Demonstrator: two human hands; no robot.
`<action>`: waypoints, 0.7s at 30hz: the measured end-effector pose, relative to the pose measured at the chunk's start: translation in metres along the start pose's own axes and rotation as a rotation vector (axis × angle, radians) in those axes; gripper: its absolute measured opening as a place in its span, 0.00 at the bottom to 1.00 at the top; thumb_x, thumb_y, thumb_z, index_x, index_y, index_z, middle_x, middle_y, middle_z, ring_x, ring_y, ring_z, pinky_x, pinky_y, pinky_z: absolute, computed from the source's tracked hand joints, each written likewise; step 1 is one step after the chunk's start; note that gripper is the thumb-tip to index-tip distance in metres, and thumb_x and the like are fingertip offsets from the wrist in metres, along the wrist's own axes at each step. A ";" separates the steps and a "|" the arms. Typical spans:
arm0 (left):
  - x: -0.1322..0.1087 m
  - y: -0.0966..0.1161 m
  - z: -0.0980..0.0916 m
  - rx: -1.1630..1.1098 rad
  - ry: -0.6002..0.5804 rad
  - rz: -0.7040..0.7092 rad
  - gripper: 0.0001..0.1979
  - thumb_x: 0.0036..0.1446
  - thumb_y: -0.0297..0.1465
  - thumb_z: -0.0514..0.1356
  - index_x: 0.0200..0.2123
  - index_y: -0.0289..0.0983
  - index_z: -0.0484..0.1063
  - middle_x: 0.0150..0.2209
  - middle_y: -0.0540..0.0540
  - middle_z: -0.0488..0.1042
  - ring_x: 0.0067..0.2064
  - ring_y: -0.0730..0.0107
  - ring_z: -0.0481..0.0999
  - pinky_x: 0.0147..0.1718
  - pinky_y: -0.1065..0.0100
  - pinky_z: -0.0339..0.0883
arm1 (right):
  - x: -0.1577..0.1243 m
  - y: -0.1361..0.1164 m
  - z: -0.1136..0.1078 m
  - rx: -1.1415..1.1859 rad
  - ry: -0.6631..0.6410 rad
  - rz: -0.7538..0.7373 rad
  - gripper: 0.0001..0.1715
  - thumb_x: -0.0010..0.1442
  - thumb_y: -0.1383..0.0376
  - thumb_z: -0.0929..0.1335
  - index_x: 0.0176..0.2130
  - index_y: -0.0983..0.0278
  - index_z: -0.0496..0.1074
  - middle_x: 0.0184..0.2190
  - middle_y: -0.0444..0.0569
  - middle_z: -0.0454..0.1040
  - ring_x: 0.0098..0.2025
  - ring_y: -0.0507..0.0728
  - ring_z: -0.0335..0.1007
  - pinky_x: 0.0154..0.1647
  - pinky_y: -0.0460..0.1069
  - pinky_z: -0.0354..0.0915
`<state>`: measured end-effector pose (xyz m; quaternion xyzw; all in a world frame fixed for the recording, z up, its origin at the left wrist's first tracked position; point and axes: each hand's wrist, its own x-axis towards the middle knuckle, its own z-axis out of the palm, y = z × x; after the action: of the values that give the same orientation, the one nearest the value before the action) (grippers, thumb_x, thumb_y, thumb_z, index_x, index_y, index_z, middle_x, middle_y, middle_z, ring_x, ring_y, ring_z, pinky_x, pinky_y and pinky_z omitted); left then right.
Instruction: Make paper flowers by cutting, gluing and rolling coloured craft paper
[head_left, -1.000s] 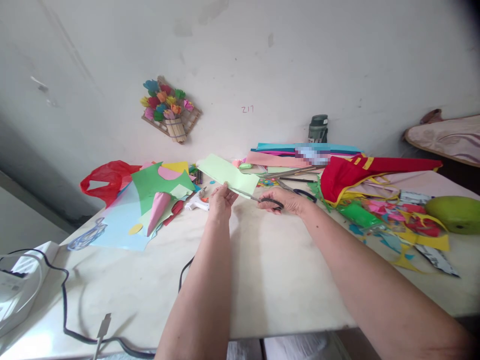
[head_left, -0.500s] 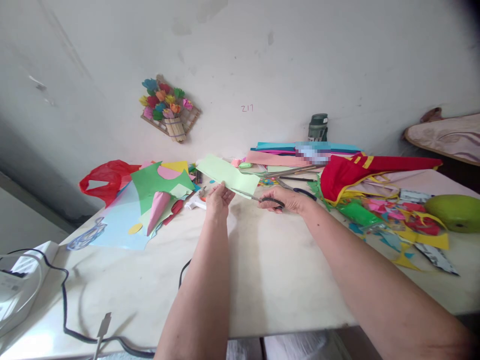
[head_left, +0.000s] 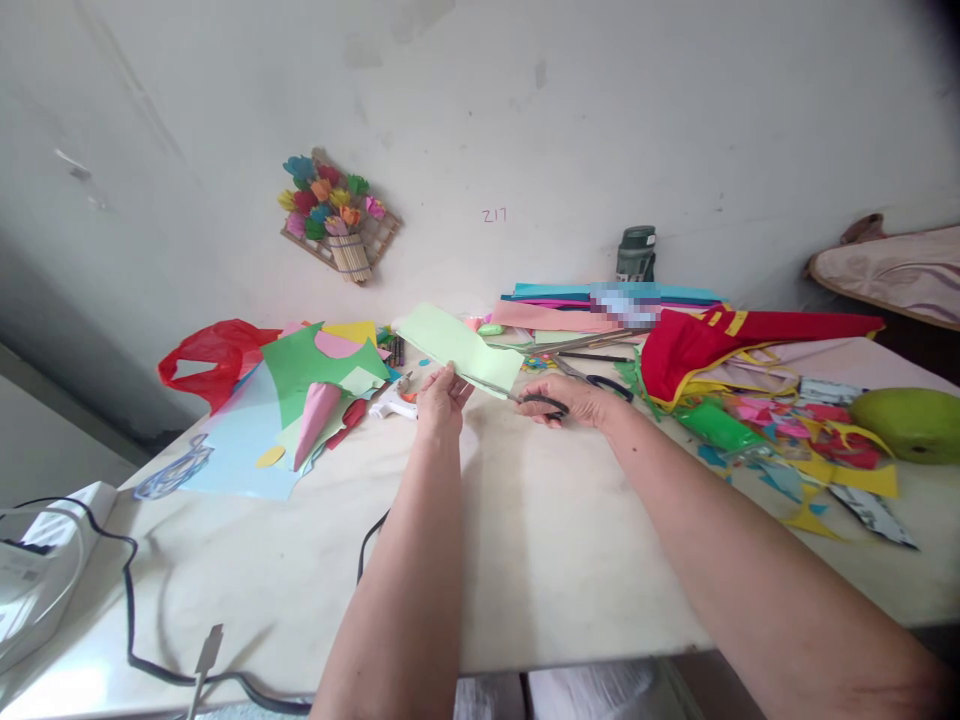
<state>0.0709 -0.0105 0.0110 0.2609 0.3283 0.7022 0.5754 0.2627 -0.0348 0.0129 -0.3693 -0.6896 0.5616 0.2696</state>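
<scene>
A pale green sheet of paper is raised above the middle of the table, pinched along its lower edge by my left hand. My right hand is closed round the black handles of a pair of scissors. The blades point left and lie along the lower edge of the paper, close to my left fingertips. Whether the blades are parted is too small to tell. Just left of my left hand lies a white glue gun. Behind my right hand rests a second pair of black-handled scissors.
Coloured paper sheets and a pink paper cone lie to the left, near a red plastic bag. On the right are a red cloth, paper scraps and a green fruit. A black cable crosses the left front.
The paper and my left hand have shifted slightly to the right. My right hand with the scissors has stayed almost in place.
</scene>
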 end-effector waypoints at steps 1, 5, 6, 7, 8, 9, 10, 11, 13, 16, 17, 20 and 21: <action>0.000 -0.001 0.001 -0.001 -0.004 0.002 0.08 0.43 0.26 0.62 0.24 0.34 0.63 0.21 0.50 0.71 0.23 0.74 0.72 0.28 0.69 0.68 | 0.001 0.001 0.000 0.000 -0.001 0.000 0.14 0.45 0.60 0.67 0.20 0.66 0.61 0.13 0.39 0.60 0.13 0.44 0.51 0.11 0.41 0.49; 0.000 -0.003 0.001 -0.002 -0.005 0.003 0.08 0.43 0.26 0.62 0.25 0.34 0.63 0.22 0.49 0.72 0.24 0.74 0.73 0.30 0.68 0.69 | 0.003 0.003 0.001 -0.023 0.007 0.003 0.14 0.46 0.59 0.67 0.21 0.66 0.62 0.13 0.39 0.61 0.13 0.44 0.52 0.11 0.41 0.51; 0.000 -0.003 0.001 -0.003 -0.005 0.001 0.08 0.43 0.27 0.62 0.25 0.34 0.63 0.22 0.49 0.72 0.24 0.74 0.73 0.30 0.68 0.69 | 0.003 0.002 0.001 -0.026 0.009 0.003 0.14 0.46 0.59 0.67 0.21 0.66 0.62 0.13 0.39 0.61 0.13 0.44 0.52 0.12 0.41 0.51; 0.001 -0.003 0.000 -0.005 -0.004 0.000 0.08 0.43 0.27 0.62 0.25 0.34 0.64 0.22 0.49 0.72 0.25 0.74 0.73 0.31 0.67 0.69 | 0.003 0.002 0.002 -0.026 0.010 0.004 0.14 0.46 0.59 0.67 0.21 0.66 0.62 0.13 0.39 0.61 0.13 0.44 0.52 0.12 0.41 0.51; 0.001 -0.004 0.000 -0.009 -0.002 -0.001 0.07 0.43 0.27 0.62 0.25 0.34 0.64 0.22 0.49 0.72 0.25 0.73 0.73 0.31 0.67 0.69 | 0.002 0.001 0.002 -0.026 0.010 0.005 0.14 0.45 0.59 0.67 0.21 0.66 0.62 0.13 0.39 0.61 0.13 0.44 0.52 0.12 0.41 0.51; 0.002 -0.004 -0.001 -0.014 0.001 -0.001 0.07 0.43 0.26 0.62 0.25 0.34 0.64 0.22 0.50 0.72 0.25 0.73 0.73 0.31 0.67 0.69 | 0.002 0.001 0.003 -0.030 0.010 0.004 0.14 0.45 0.59 0.68 0.21 0.66 0.62 0.13 0.39 0.60 0.13 0.44 0.52 0.12 0.41 0.51; 0.002 -0.004 -0.001 -0.020 0.004 -0.003 0.07 0.43 0.26 0.61 0.25 0.35 0.64 0.22 0.50 0.72 0.25 0.73 0.73 0.31 0.67 0.69 | 0.002 0.000 0.003 -0.036 0.010 0.003 0.14 0.45 0.59 0.68 0.21 0.66 0.62 0.13 0.38 0.60 0.14 0.44 0.52 0.12 0.41 0.51; 0.003 -0.004 -0.001 -0.026 0.007 -0.006 0.07 0.44 0.26 0.61 0.25 0.35 0.64 0.22 0.50 0.72 0.25 0.73 0.73 0.31 0.67 0.68 | 0.002 0.000 0.003 -0.041 0.012 0.000 0.15 0.45 0.58 0.68 0.21 0.66 0.62 0.13 0.38 0.60 0.14 0.44 0.52 0.12 0.41 0.50; 0.004 -0.004 -0.002 -0.036 0.007 -0.011 0.06 0.44 0.25 0.61 0.25 0.35 0.64 0.23 0.50 0.72 0.25 0.73 0.73 0.31 0.67 0.68 | 0.002 -0.001 0.003 -0.049 0.016 -0.007 0.15 0.44 0.58 0.68 0.21 0.66 0.62 0.13 0.38 0.59 0.13 0.44 0.51 0.11 0.41 0.49; 0.005 -0.004 -0.003 -0.038 0.009 -0.014 0.05 0.45 0.25 0.60 0.25 0.35 0.65 0.23 0.50 0.72 0.25 0.73 0.73 0.31 0.67 0.68 | 0.001 -0.002 0.004 -0.065 0.020 -0.009 0.16 0.44 0.57 0.69 0.20 0.67 0.62 0.13 0.38 0.58 0.13 0.43 0.50 0.11 0.41 0.48; 0.005 -0.004 -0.003 -0.038 0.015 -0.014 0.05 0.45 0.25 0.60 0.25 0.35 0.65 0.23 0.50 0.72 0.26 0.73 0.73 0.31 0.67 0.68 | 0.001 -0.003 0.004 -0.070 0.019 -0.009 0.16 0.44 0.57 0.69 0.20 0.67 0.63 0.13 0.38 0.58 0.13 0.43 0.49 0.11 0.41 0.47; 0.005 -0.004 -0.002 -0.038 0.036 -0.019 0.05 0.45 0.26 0.60 0.26 0.35 0.65 0.23 0.50 0.72 0.25 0.73 0.73 0.30 0.68 0.68 | 0.001 -0.004 0.005 -0.056 0.022 -0.010 0.16 0.43 0.57 0.69 0.20 0.67 0.63 0.13 0.37 0.58 0.13 0.43 0.49 0.11 0.41 0.46; 0.005 -0.004 -0.002 -0.038 0.041 -0.021 0.05 0.45 0.26 0.60 0.26 0.35 0.65 0.24 0.50 0.72 0.25 0.73 0.73 0.30 0.68 0.68 | 0.001 -0.004 0.005 -0.048 0.025 -0.011 0.16 0.43 0.58 0.69 0.20 0.67 0.63 0.13 0.37 0.57 0.13 0.43 0.48 0.11 0.41 0.46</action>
<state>0.0710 -0.0055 0.0068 0.2321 0.3291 0.7074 0.5809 0.2573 -0.0369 0.0154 -0.3787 -0.7014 0.5390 0.2723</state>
